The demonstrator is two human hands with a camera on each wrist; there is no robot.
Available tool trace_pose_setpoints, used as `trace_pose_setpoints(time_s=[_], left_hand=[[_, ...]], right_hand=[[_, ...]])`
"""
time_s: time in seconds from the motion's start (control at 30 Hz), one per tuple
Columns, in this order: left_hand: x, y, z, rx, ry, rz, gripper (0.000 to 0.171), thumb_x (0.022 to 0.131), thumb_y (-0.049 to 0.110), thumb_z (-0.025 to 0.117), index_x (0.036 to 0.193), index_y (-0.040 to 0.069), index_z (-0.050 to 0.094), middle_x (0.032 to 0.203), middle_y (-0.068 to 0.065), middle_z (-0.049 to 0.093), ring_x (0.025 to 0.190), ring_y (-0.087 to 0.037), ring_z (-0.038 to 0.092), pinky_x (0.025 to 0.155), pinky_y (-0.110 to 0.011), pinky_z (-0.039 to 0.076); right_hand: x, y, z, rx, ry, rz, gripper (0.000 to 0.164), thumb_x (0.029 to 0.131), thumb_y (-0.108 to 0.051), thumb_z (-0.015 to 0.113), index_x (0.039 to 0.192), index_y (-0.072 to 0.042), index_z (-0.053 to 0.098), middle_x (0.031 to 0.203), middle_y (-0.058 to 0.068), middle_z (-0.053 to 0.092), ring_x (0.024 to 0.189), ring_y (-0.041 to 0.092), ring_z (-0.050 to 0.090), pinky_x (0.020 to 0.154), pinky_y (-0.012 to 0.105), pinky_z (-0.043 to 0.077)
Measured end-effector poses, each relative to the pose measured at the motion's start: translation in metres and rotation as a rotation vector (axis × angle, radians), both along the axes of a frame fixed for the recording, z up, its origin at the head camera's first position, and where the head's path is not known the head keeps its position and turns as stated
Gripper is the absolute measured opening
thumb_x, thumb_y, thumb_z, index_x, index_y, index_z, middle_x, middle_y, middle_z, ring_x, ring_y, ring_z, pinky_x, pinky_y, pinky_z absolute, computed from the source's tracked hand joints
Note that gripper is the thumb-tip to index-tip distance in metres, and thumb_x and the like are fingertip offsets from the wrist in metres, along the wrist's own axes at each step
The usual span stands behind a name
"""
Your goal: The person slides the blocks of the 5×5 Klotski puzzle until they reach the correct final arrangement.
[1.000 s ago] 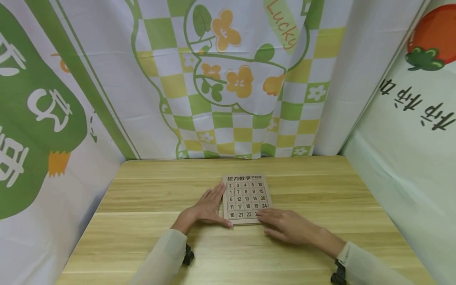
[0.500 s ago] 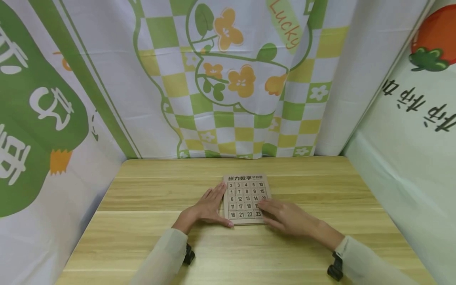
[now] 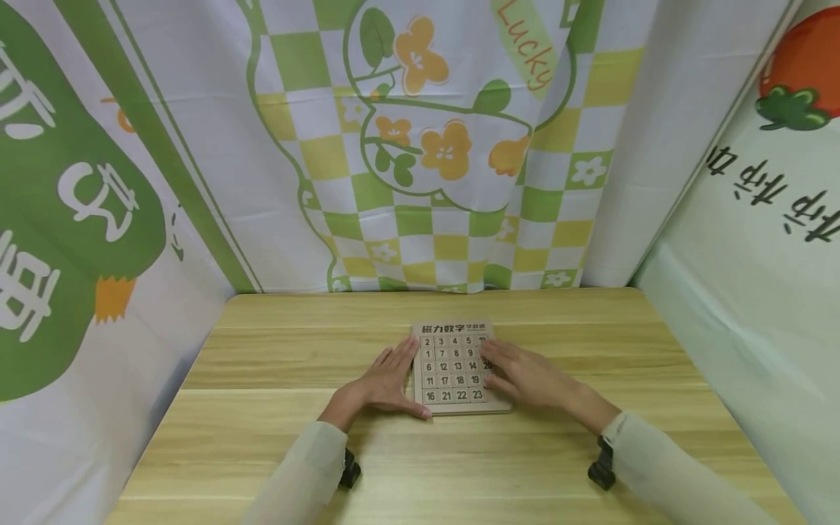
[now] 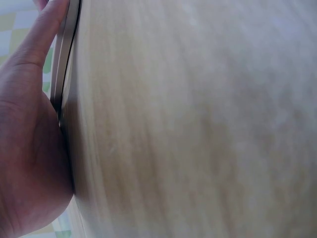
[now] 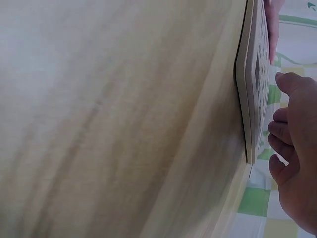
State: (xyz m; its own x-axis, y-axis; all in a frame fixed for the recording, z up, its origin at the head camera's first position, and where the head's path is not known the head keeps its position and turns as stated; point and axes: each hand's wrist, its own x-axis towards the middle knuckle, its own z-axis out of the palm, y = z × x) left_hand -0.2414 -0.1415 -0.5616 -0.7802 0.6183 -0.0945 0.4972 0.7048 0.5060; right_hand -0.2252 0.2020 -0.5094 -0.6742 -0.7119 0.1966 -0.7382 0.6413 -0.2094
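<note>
A wooden number slide puzzle [image 3: 453, 408] lies flat on the table, its numbered tiles in rows under a printed heading. My left hand [image 3: 387, 380] rests along the puzzle's left edge, fingers stretched out, thumb at the near left corner. In the left wrist view the palm side of the left hand [image 4: 29, 129] lies against the table beside the frame. My right hand [image 3: 534, 373] is over the right-hand column, fingertips at the upper tiles, hiding some numbers. A gap without a tile shows at the near right corner. The right wrist view shows the right hand's fingers [image 5: 282, 131] slightly bent.
The wooden table [image 3: 275, 437] reaches to a patterned curtain [image 3: 446, 240] at the back. Printed cloth [image 3: 741, 292] hangs on the right side and more cloth [image 3: 72, 292] on the left. Each wrist carries a small black camera mount [image 3: 602, 467].
My right hand has moved up the puzzle's right column, away from the near corner toward the far rows. Tile 23 and the corner beside it are uncovered now. My left hand stays in place.
</note>
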Motion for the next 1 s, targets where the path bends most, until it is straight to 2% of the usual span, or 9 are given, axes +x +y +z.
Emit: trace_pose_setpoints(time_s=[0.13, 0.2, 0.37, 0.53, 0.77, 1.0], left_hand=[[0.004, 0.001, 0.01, -0.008, -0.017, 0.0, 0.147, 0.073, 0.086, 0.074, 0.17, 0.005, -0.002, 0.178, -0.018, -0.002, 0.165, -0.031, 0.0, 0.133, -0.055, 0.001], [0.003, 0.001, 0.008, -0.021, -0.019, 0.006, 0.148, 0.073, 0.087, 0.073, 0.17, 0.006, -0.004, 0.178, -0.015, -0.005, 0.165, -0.028, -0.002, 0.133, -0.053, 0.0], [-0.005, -0.001, -0.011, -0.03, 0.008, 0.015, 0.152, 0.069, 0.094, 0.068, 0.17, 0.011, -0.008, 0.178, -0.01, -0.008, 0.165, -0.024, -0.005, 0.133, -0.052, -0.001], [-0.006, -0.001, -0.012, -0.02, 0.019, 0.008, 0.152, 0.069, 0.093, 0.069, 0.17, 0.01, -0.007, 0.178, -0.013, -0.007, 0.165, -0.027, -0.004, 0.133, -0.055, -0.001], [-0.006, -0.001, -0.013, -0.047, 0.035, 0.008, 0.152, 0.068, 0.097, 0.065, 0.17, 0.011, -0.008, 0.178, -0.011, -0.007, 0.165, -0.025, -0.004, 0.133, -0.052, 0.0], [-0.001, 0.0, -0.002, 0.001, 0.002, 0.009, 0.15, 0.07, 0.091, 0.071, 0.17, 0.008, -0.004, 0.178, -0.016, -0.004, 0.165, -0.03, -0.002, 0.132, -0.056, 0.0]], right_hand=[[-0.008, -0.001, -0.001, 0.014, -0.014, -0.012, 0.062, 0.105, -0.031, 0.067, 0.151, 0.007, 0.051, 0.156, 0.028, 0.051, 0.143, 0.045, 0.052, 0.119, 0.058, 0.042], [-0.012, -0.002, -0.001, 0.013, -0.021, -0.012, 0.061, 0.106, -0.029, 0.066, 0.151, 0.008, 0.051, 0.156, 0.028, 0.05, 0.143, 0.046, 0.051, 0.119, 0.058, 0.042], [-0.019, -0.004, -0.001, 0.014, -0.049, -0.017, 0.058, 0.107, -0.027, 0.063, 0.151, 0.009, 0.051, 0.156, 0.03, 0.05, 0.144, 0.047, 0.049, 0.12, 0.06, 0.041], [-0.022, -0.003, -0.005, 0.017, -0.055, -0.015, 0.057, 0.108, -0.026, 0.062, 0.151, 0.01, 0.051, 0.156, 0.03, 0.05, 0.143, 0.047, 0.05, 0.119, 0.06, 0.041], [-0.019, -0.001, -0.006, 0.019, -0.03, -0.013, 0.056, 0.107, -0.026, 0.064, 0.148, 0.009, 0.054, 0.153, 0.029, 0.053, 0.14, 0.046, 0.053, 0.117, 0.059, 0.044], [-0.005, -0.001, -0.004, 0.052, -0.027, -0.029, 0.051, 0.106, -0.028, 0.065, 0.144, 0.005, 0.061, 0.149, 0.025, 0.059, 0.137, 0.045, 0.057, 0.114, 0.058, 0.048]])
